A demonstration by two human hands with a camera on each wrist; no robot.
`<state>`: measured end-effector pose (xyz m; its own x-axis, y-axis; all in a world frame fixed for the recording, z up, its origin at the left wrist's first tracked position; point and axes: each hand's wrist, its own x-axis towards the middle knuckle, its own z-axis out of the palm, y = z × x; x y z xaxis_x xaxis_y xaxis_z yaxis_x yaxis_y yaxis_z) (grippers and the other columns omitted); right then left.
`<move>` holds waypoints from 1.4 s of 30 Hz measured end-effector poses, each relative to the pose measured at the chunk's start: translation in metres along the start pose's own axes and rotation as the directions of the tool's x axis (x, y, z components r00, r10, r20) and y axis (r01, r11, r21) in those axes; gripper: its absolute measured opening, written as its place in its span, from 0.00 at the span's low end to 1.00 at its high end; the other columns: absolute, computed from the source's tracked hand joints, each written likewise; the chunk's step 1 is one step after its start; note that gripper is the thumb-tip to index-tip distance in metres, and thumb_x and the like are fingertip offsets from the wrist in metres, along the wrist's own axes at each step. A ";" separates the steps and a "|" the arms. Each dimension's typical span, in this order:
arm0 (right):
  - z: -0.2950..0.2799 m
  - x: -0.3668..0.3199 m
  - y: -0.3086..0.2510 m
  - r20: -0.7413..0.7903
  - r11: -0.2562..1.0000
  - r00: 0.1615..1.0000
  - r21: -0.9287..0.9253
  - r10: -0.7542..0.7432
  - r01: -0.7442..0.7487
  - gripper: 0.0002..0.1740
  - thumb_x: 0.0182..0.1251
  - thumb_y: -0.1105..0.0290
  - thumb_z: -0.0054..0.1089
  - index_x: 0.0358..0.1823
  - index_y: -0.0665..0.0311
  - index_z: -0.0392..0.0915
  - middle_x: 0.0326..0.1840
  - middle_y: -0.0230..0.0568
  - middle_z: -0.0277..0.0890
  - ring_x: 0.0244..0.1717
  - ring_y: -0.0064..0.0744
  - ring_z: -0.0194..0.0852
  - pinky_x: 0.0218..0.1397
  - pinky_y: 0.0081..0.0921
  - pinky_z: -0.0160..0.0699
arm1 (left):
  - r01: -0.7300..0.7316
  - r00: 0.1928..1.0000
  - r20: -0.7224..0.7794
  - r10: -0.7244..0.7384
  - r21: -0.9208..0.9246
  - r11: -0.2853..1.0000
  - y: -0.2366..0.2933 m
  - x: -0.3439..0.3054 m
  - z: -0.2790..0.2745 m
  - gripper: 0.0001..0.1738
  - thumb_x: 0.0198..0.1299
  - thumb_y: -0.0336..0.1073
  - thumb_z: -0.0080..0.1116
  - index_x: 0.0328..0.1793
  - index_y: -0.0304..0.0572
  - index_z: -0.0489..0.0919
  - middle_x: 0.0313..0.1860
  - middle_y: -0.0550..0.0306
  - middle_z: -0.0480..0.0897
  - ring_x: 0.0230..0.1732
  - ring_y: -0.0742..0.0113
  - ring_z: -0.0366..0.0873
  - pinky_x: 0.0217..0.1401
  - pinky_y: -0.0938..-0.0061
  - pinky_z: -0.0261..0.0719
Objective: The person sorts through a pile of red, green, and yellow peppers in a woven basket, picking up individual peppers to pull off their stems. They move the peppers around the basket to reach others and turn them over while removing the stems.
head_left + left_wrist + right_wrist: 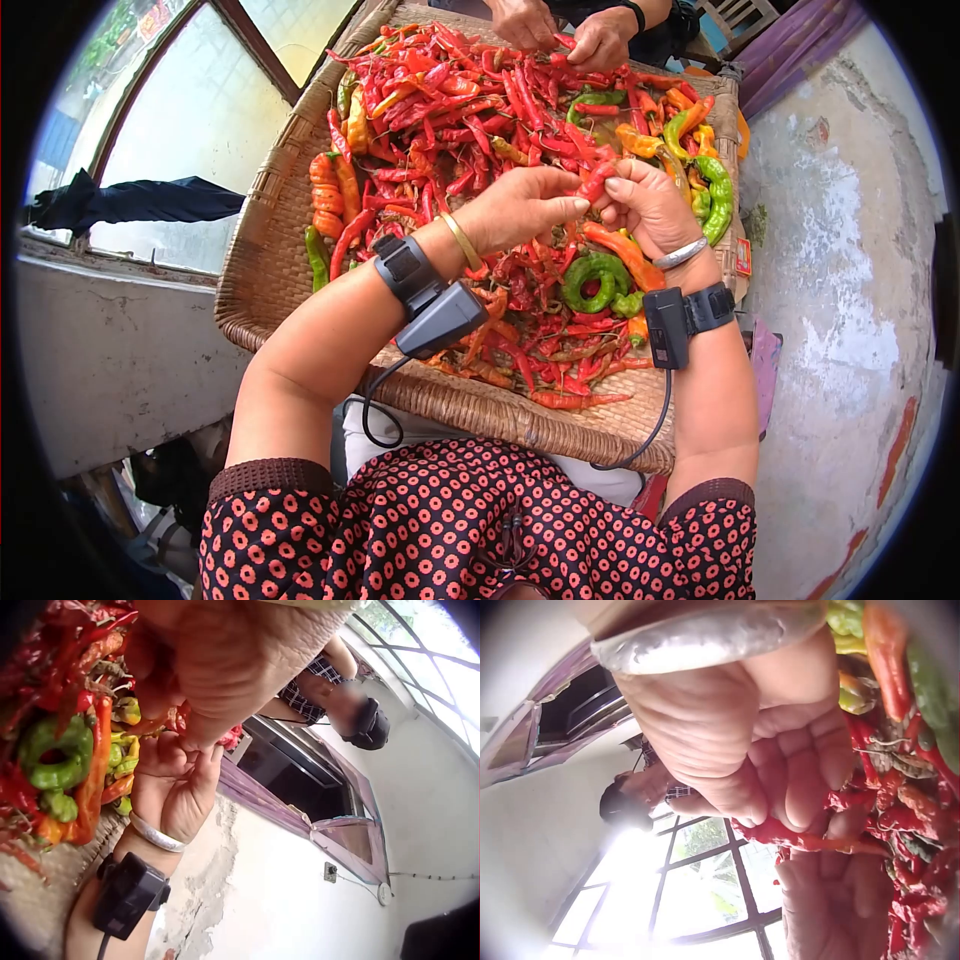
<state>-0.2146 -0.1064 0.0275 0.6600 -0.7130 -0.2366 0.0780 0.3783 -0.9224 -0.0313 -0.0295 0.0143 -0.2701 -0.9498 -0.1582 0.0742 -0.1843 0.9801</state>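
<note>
A wrinkled red chili pepper is held between my two hands, above the heap of peppers. My right hand pinches it between thumb and curled fingers, as the right wrist view shows along the red pepper's length. From the other side my left hand grips it with thumb and forefinger. Below the hands lie many red chili peppers, some shrivelled. A curled green pepper and a long orange pepper lie close under my right wrist.
The peppers lie in a large woven tray with a raised rim. Across it, another person's hands handle a red pepper. Green and yellow peppers lie along the right side. A window stands left, a worn wall right.
</note>
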 end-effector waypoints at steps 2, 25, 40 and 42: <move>0.003 0.000 0.001 0.063 0.997 0.996 -0.042 0.063 -0.060 0.05 0.63 0.71 0.52 0.36 0.63 0.75 0.27 0.32 0.77 0.22 0.16 0.73 0.28 0.13 0.75 | 0.043 0.999 0.010 -0.042 -0.039 0.998 0.000 -0.002 0.002 0.16 0.60 0.41 0.54 0.49 0.38 0.74 0.30 0.67 0.76 0.20 0.84 0.67 0.22 0.88 0.66; 0.016 0.002 0.007 -0.055 0.906 0.993 -0.407 0.104 -0.118 0.09 0.61 0.63 0.56 0.34 0.61 0.76 0.19 0.28 0.73 0.16 0.12 0.67 0.16 0.09 0.61 | 0.021 0.994 0.094 -0.060 0.373 0.928 -0.008 0.000 -0.011 0.12 0.60 0.39 0.53 0.38 0.37 0.78 0.21 0.65 0.76 0.23 0.82 0.72 0.26 0.82 0.71; -0.005 0.018 0.037 0.189 0.024 0.844 -0.972 -0.502 0.232 0.19 0.48 0.63 0.62 0.44 0.56 0.76 0.48 0.45 0.69 0.51 0.47 0.65 0.56 0.35 0.65 | -0.092 0.875 -0.003 0.485 0.981 0.172 -0.028 0.007 -0.033 0.25 0.44 0.33 0.60 0.53 0.44 0.71 0.51 0.52 0.71 0.48 0.53 0.69 0.51 0.67 0.71; 0.003 0.017 0.048 0.236 -0.127 0.854 -0.972 -0.464 0.199 0.20 0.46 0.62 0.64 0.43 0.56 0.76 0.55 0.44 0.64 0.56 0.46 0.59 0.58 0.38 0.63 | -0.114 0.862 0.027 0.507 0.983 0.141 -0.034 0.010 -0.034 0.27 0.43 0.33 0.60 0.55 0.44 0.70 0.52 0.52 0.70 0.47 0.53 0.69 0.51 0.66 0.71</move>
<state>-0.1969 -0.0986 -0.0197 0.7034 -0.6452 0.2981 -0.6046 -0.7637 -0.2262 -0.0042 -0.0414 -0.0243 -0.2215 -0.9049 0.3636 -0.9027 0.3312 0.2745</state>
